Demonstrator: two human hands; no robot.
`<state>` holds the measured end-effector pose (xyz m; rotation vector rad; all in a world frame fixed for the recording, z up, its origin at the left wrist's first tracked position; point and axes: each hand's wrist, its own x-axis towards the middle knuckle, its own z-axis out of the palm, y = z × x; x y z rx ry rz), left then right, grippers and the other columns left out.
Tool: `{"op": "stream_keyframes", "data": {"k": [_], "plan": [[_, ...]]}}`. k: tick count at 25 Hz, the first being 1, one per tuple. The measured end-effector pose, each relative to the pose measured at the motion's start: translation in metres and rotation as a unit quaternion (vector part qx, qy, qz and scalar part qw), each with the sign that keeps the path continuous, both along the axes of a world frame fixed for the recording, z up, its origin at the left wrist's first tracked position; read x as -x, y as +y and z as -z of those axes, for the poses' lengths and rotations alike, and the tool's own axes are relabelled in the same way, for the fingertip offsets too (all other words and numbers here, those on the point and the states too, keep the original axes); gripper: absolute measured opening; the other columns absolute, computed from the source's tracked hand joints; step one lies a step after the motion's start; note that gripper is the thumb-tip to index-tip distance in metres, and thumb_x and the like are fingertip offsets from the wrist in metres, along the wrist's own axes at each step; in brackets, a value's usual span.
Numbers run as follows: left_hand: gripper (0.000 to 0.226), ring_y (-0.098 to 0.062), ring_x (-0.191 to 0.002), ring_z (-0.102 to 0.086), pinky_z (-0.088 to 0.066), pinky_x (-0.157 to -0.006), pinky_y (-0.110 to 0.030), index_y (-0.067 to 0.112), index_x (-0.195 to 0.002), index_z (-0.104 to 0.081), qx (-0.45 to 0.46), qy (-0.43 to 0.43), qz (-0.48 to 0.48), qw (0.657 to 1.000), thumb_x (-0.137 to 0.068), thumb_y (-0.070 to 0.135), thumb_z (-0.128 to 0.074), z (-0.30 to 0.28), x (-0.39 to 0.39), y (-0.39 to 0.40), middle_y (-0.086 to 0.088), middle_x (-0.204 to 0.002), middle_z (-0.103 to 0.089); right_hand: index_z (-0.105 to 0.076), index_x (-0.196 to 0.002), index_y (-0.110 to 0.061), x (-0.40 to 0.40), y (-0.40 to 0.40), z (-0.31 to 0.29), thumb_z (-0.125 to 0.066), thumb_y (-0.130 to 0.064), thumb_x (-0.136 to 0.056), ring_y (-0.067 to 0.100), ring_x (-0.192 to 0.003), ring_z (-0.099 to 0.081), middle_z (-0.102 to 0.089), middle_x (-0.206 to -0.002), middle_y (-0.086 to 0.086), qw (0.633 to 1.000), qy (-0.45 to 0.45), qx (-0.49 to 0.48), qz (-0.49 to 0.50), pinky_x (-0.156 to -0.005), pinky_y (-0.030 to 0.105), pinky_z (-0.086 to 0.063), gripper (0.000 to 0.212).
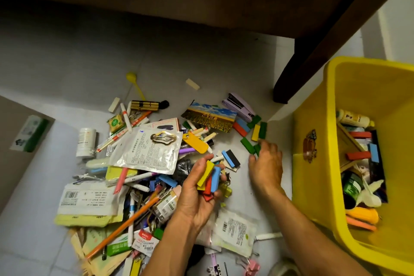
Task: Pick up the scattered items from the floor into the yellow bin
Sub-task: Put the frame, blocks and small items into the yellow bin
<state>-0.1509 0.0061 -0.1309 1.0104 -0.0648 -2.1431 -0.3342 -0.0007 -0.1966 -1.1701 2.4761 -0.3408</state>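
Note:
A heap of small items lies on the grey floor: pens, packets, a white bottle, an orange pencil, a purple stapler and coloured wooden blocks. My left hand grips a stack of blocks, yellow, blue and red, above the heap. My right hand reaches over the floor with its fingertips at the green blocks; whether it pinches one is hidden. The yellow bin stands at the right with several items inside.
A dark wooden table leg stands just behind the blocks, left of the bin. A yellow spoon and a pale block lie apart at the back. A green and white box lies at the far left.

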Motion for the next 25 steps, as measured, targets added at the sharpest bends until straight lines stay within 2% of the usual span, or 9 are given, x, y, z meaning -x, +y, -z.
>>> {"op": "stream_keyframes", "data": {"k": [3,6,11,14,17,21,23,24,25], "plan": [[0.031,-0.023,-0.07,-0.063,-0.046,-0.039,-0.021,0.014,-0.106,-0.069,0.01,-0.011,0.007,1.0,-0.077,0.024,-0.074,0.0,-0.006,-0.012,-0.015,-0.092,-0.067,-0.059,-0.119,-0.012,0.001,-0.001,0.009,-0.064,-0.022,-0.089,0.026,-0.104,-0.053,-0.062,-0.114,0.011,0.999,-0.007,0.04,0.021,-0.086,0.037,-0.046,0.031],[0.026,-0.022,-0.07,-0.062,-0.045,-0.04,-0.021,0.016,-0.102,-0.07,0.016,-0.014,0.0,1.0,-0.076,0.02,-0.073,0.0,-0.003,-0.02,-0.015,-0.09,-0.067,-0.06,-0.116,-0.013,-0.003,-0.002,0.003,-0.062,-0.02,-0.089,0.021,-0.096,-0.055,-0.059,-0.114,0.008,0.99,-0.062,0.111,0.053,-0.078,0.032,-0.045,0.028],[0.024,-0.024,-0.07,-0.066,-0.046,-0.039,-0.022,0.017,-0.102,-0.073,0.009,-0.04,-0.017,0.999,-0.079,0.018,-0.067,0.002,0.0,-0.021,-0.017,-0.095,-0.07,-0.059,-0.118,-0.009,-0.019,-0.033,-0.011,-0.058,-0.015,-0.09,0.023,-0.107,-0.055,-0.057,-0.12,0.008,0.982,-0.083,0.122,-0.118,-0.087,0.034,-0.049,0.029],[0.027,-0.024,-0.067,-0.066,-0.044,-0.037,-0.021,0.015,-0.104,-0.069,0.004,-0.064,-0.025,0.998,-0.078,0.018,-0.064,0.001,-0.007,-0.025,-0.016,-0.093,-0.069,-0.058,-0.121,-0.011,-0.033,-0.05,-0.013,-0.057,-0.015,-0.088,0.027,-0.114,-0.051,-0.054,-0.126,0.009,0.969,-0.097,0.037,-0.223,-0.094,0.035,-0.045,0.033],[0.029,-0.022,-0.064,-0.066,-0.043,-0.037,-0.021,0.016,-0.107,-0.066,0.001,-0.083,-0.019,0.996,-0.078,0.018,-0.063,0.003,-0.009,-0.026,-0.013,-0.088,-0.07,-0.047,-0.134,-0.015,-0.055,-0.052,-0.009,-0.063,-0.018,-0.089,0.032,-0.117,-0.047,-0.044,-0.136,0.011,0.963,-0.046,-0.073,-0.257,-0.095,0.041,-0.045,0.048],[0.029,-0.023,-0.066,-0.067,-0.044,-0.038,-0.022,0.017,-0.104,-0.068,-0.006,-0.097,-0.027,0.995,-0.075,0.018,-0.065,0.002,-0.008,-0.025,-0.013,-0.089,-0.07,-0.045,-0.13,-0.009,-0.069,-0.042,-0.008,-0.056,-0.01,-0.093,0.031,-0.112,-0.05,-0.048,-0.128,0.014,0.968,0.033,-0.072,-0.24,-0.087,0.037,-0.045,0.039],[0.032,-0.023,-0.067,-0.067,-0.045,-0.039,-0.023,0.017,-0.106,-0.068,-0.011,-0.103,-0.036,0.994,-0.074,0.019,-0.066,-0.002,-0.007,-0.025,-0.013,-0.092,-0.071,-0.047,-0.121,-0.014,-0.063,-0.035,-0.022,-0.05,-0.019,-0.099,0.027,-0.102,-0.054,-0.057,-0.116,0.009,0.986,-0.095,-0.022,-0.133,-0.079,0.035,-0.045,0.023],[0.034,-0.023,-0.067,-0.068,-0.045,-0.039,-0.022,0.017,-0.108,-0.067,-0.012,-0.105,-0.038,0.994,-0.074,0.019,-0.065,-0.007,-0.006,-0.025,-0.013,-0.093,-0.071,-0.048,-0.118,-0.018,-0.06,-0.029,-0.035,-0.046,-0.024,-0.101,0.024,-0.095,-0.057,-0.062,-0.106,0.005,0.977,-0.206,0.015,-0.054,-0.072,0.032,-0.046,0.018],[0.036,-0.023,-0.067,-0.068,-0.045,-0.04,-0.022,0.016,-0.111,-0.065,-0.011,-0.104,-0.037,0.994,-0.075,0.019,-0.065,-0.014,-0.002,-0.024,-0.014,-0.094,-0.072,-0.05,-0.116,-0.022,-0.06,-0.021,-0.051,-0.043,-0.027,-0.103,0.019,-0.087,-0.06,-0.065,-0.096,0.0,0.946,-0.318,0.057,0.024,-0.066,0.029,-0.045,0.016]]}}
